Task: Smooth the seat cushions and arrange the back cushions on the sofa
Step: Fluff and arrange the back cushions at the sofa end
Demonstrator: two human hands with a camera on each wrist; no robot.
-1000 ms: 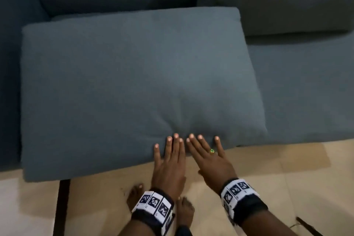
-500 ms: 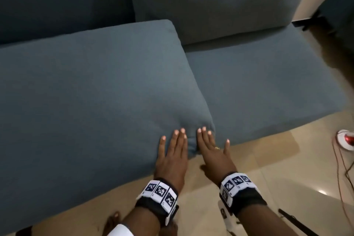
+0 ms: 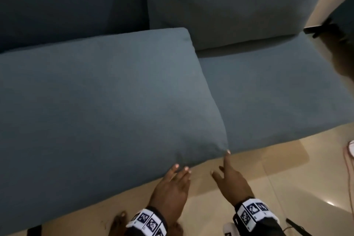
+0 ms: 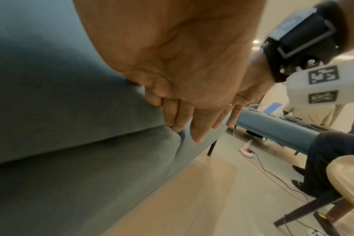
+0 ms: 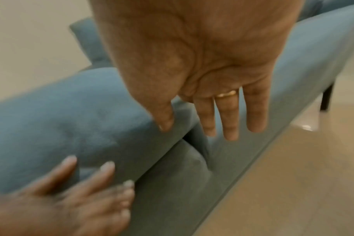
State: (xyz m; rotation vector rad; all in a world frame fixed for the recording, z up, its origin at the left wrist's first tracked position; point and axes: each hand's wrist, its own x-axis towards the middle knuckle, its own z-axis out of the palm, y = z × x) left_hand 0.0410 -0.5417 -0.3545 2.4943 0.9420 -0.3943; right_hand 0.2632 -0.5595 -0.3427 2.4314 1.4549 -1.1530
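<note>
A large blue loose cushion [image 3: 107, 101] lies flat on the left half of the sofa, overhanging the front. My left hand [image 3: 172, 182] has straight fingers touching the cushion's front edge near its right corner; the left wrist view shows this hand [image 4: 182, 55] against the fabric. My right hand [image 3: 229, 176] is spread, and its index fingertip touches the cushion's front right corner. In the right wrist view, the right hand [image 5: 202, 63] has its fingers straight in front of the seat. The bare seat cushion [image 3: 277, 97] lies to the right. Two back cushions [image 3: 229, 2] stand behind.
Beige tiled floor [image 3: 287, 178] runs in front of the sofa. A white and red power strip [image 4: 247, 150] with cables lies on the floor to the right. A seated person's legs [image 4: 333, 159], a wooden stool [image 4: 350, 183] and another blue bench [image 4: 273, 127] are further right.
Both hands slid right along the cushion's front edge to its right corner and drew back off the top. My view swung right, so more of the bare seat shows.
</note>
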